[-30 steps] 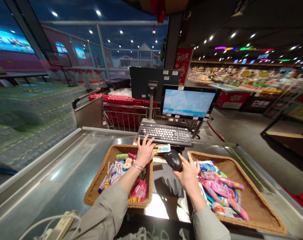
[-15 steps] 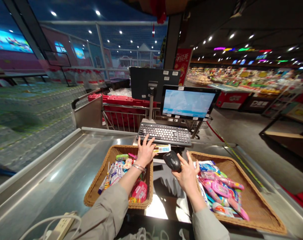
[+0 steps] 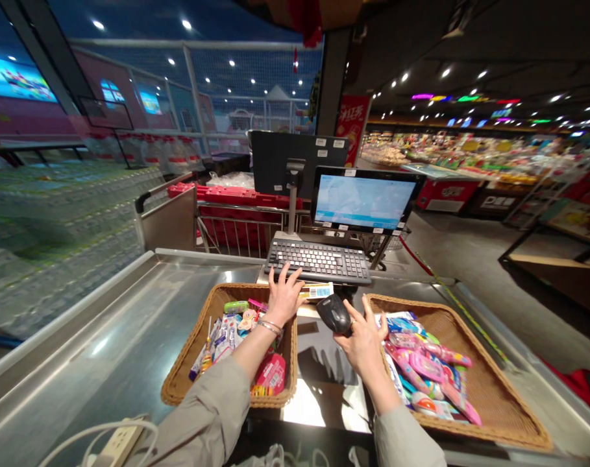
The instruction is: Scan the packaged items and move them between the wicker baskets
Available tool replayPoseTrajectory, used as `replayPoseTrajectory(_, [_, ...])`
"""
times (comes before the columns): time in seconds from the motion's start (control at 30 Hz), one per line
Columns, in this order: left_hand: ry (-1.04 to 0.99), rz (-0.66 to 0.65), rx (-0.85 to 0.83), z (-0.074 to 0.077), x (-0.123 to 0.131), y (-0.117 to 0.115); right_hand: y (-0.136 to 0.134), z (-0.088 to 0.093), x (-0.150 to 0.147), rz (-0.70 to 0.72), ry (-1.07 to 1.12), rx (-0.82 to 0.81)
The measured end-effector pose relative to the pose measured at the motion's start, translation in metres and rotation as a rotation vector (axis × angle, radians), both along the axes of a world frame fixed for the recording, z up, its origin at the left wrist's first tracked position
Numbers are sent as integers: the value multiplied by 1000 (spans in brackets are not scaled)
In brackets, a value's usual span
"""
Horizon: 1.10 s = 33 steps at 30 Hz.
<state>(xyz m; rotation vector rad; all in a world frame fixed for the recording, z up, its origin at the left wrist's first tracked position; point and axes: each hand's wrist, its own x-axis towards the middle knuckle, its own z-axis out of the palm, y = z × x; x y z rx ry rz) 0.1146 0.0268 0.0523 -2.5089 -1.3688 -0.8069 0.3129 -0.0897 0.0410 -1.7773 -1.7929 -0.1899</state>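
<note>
My left hand [image 3: 282, 295] reaches forward over the left wicker basket [image 3: 187, 370], fingers spread, fingertips at the front edge of the black keyboard [image 3: 319, 261]; a small packaged item with a barcode label [image 3: 315, 290] lies beside its thumb, and I cannot tell whether the hand holds it. My right hand [image 3: 363, 340] is wrapped round a black handheld barcode scanner [image 3: 333, 313], held between the two baskets and pointing toward that label. A bracelet sits on my left wrist.
The right wicker basket [image 3: 494, 395] holds several pink and blue packaged items; the left one holds small colourful packets. A lit monitor [image 3: 365, 201] stands behind the keyboard, with a customer display's back beside it. Steel counter [image 3: 104, 337], power strip [image 3: 117, 444], red shopping carts behind.
Both hands stay almost in place; the scanner has edged slightly left and forward toward the labelled item. The view has shifted a little.
</note>
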Motion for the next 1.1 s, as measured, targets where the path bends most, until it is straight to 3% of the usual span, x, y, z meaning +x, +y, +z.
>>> replayPoseTrajectory(1.1, [-7, -3, 57, -4, 4, -1, -6, -5, 2, 4, 28, 16])
